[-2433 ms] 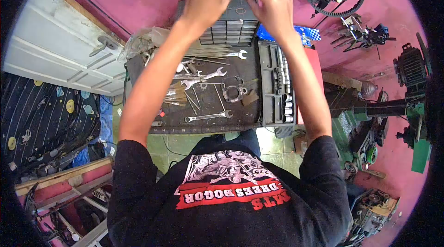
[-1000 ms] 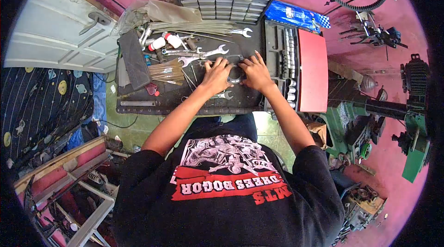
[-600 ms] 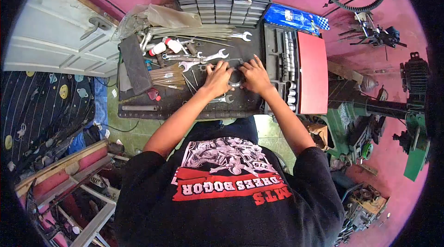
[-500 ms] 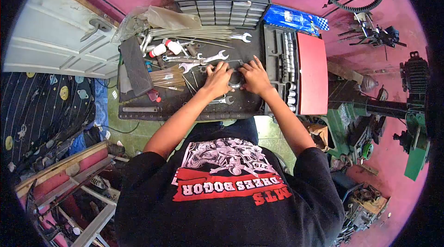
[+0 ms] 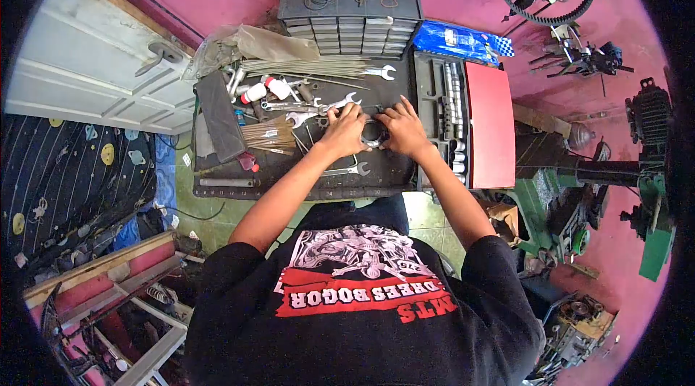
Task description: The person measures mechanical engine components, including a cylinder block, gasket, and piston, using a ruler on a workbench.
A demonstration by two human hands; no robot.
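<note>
Both hands are at a round metal ring part (image 5: 373, 133) on the dark mat (image 5: 289, 182). My left hand (image 5: 344, 130) has its fingers bent around the left side of the ring. On the other side, my right hand (image 5: 402, 125) grips the right edge, thumb and fingers curled. A flat metal piece shows partly behind the ring, between the hands. Open-end wrenches (image 5: 346, 102) lie just beyond my left hand, and another wrench (image 5: 353, 169) lies nearer my body. Thin brown sticks (image 5: 269, 134) are spread to the left.
A drawer cabinet (image 5: 351, 13) stands at the back. Right of the mat are a socket tray (image 5: 449, 100) and a red panel (image 5: 490, 125). Long thin rods (image 5: 304, 68), white-red bottles (image 5: 277, 86) and a dark box (image 5: 219, 117) lie left. A green machine (image 5: 655, 223) stands far right.
The whole view has shifted slightly, with the bench lower in the frame. Both hands stay at the ring, and my right hand's fingers are more bent over its edge.
</note>
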